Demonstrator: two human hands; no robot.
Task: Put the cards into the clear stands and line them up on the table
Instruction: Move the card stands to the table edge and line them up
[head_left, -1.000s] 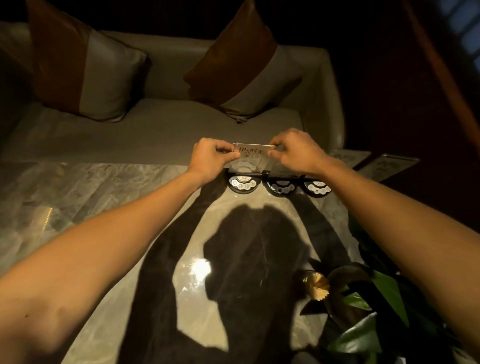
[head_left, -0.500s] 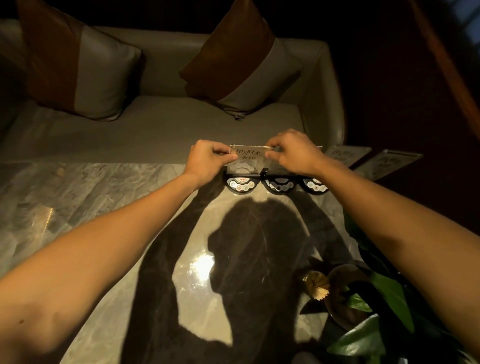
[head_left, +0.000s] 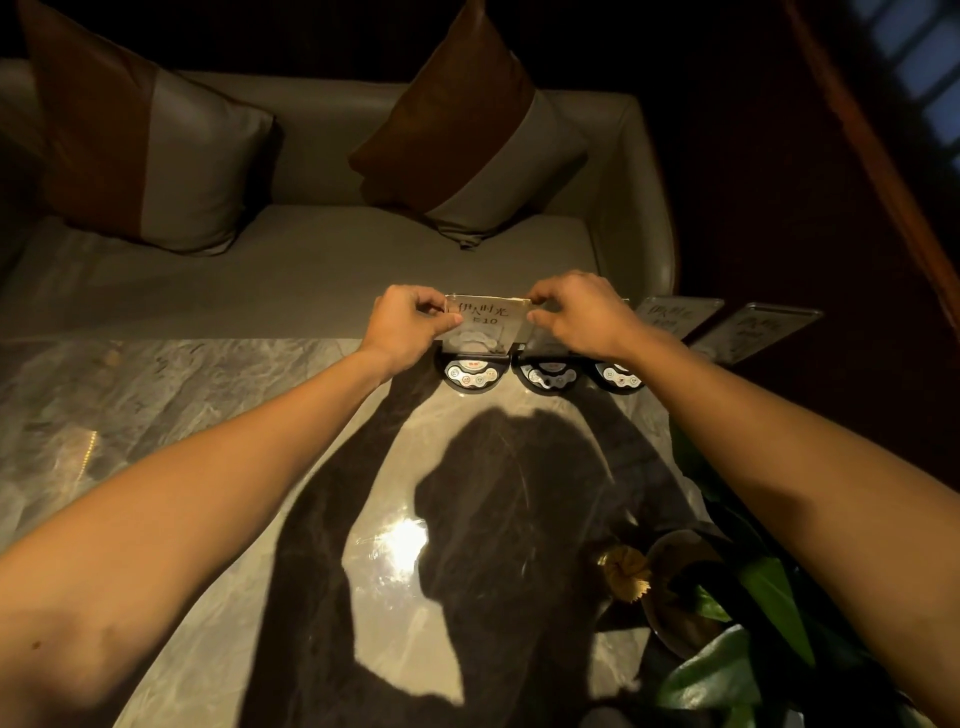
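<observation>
Card (head_left: 485, 318) in clear stand (head_left: 480, 340), upright at far table (head_left: 156, 415) edge, leftmost in row. Pinched at top corners by left hand (head_left: 410, 325) and right hand (head_left: 574, 312). Likely light, stiff, slippery; best held by edges.
</observation>
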